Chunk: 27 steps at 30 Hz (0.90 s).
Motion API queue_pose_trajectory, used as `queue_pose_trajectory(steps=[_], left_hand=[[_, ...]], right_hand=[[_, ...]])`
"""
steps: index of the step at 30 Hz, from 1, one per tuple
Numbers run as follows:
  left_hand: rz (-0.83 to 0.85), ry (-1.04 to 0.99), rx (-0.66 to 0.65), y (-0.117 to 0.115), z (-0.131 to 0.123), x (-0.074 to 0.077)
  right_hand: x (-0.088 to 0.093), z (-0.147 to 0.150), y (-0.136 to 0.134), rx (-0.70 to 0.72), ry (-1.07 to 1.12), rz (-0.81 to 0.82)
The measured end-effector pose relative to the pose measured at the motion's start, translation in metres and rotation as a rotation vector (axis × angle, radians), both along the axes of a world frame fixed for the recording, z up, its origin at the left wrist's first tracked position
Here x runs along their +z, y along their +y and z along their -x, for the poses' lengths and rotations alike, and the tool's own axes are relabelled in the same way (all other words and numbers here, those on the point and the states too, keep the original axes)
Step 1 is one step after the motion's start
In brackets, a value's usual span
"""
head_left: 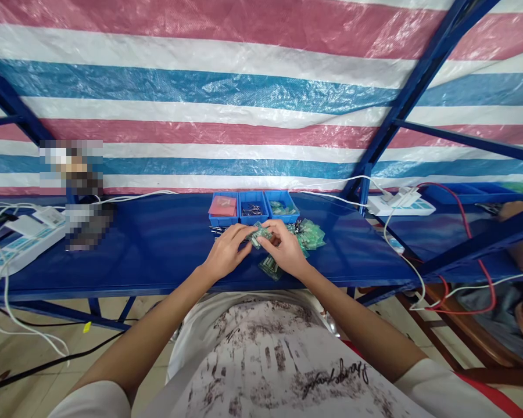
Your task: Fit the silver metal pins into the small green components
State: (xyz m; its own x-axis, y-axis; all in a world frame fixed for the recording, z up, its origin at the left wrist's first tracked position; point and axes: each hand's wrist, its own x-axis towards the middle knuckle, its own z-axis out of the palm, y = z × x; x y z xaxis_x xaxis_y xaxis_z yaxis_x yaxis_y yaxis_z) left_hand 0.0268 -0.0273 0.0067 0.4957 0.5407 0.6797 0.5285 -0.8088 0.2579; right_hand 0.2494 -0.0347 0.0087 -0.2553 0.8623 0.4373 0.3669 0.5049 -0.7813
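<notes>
Between my two hands is a small green circuit board in clear wrapping (260, 234), above the blue table. My left hand (227, 251) pinches its left side with thumb and fingers. On the other side, my right hand (285, 248) grips it the same way. A wrapped green piece (270, 267) lies on the table just below my right hand. To the right of that hand spreads a pile of green wrapped pieces (310, 234). Thin dark pieces (217, 231) lie left of the board, partly hidden by my left hand.
Behind my hands stand three blue bins, holding pink packets (223, 206), dark thin parts (251, 209) and green pieces (282, 208). Power strips lie left (24, 244) and right (401, 204) with white cables. Another person's arm (520, 232) shows far right.
</notes>
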Motion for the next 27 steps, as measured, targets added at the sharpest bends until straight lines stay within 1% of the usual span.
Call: queue_pose_trajectory(steps=[6,14,21,27], left_hand=[[-0.001,0.001,-0.002,0.0007,-0.0005,-0.0006],[0.005,0.003,0.000,-0.0001,-0.0014,0.0006],[0.012,0.007,0.010,-0.0002,-0.0013,0.0006],[-0.005,0.026,0.024,0.0009,-0.0016,0.0010]], right_hand=[[-0.0045,0.0009,0.0026,0.003,-0.006,-0.008],[-0.0046,0.0000,0.0034,-0.004,-0.037,-0.026],[-0.0028,0.0014,0.0019,0.007,0.010,-0.021],[-0.0028,-0.0003,0.0007,-0.014,-0.023,-0.052]])
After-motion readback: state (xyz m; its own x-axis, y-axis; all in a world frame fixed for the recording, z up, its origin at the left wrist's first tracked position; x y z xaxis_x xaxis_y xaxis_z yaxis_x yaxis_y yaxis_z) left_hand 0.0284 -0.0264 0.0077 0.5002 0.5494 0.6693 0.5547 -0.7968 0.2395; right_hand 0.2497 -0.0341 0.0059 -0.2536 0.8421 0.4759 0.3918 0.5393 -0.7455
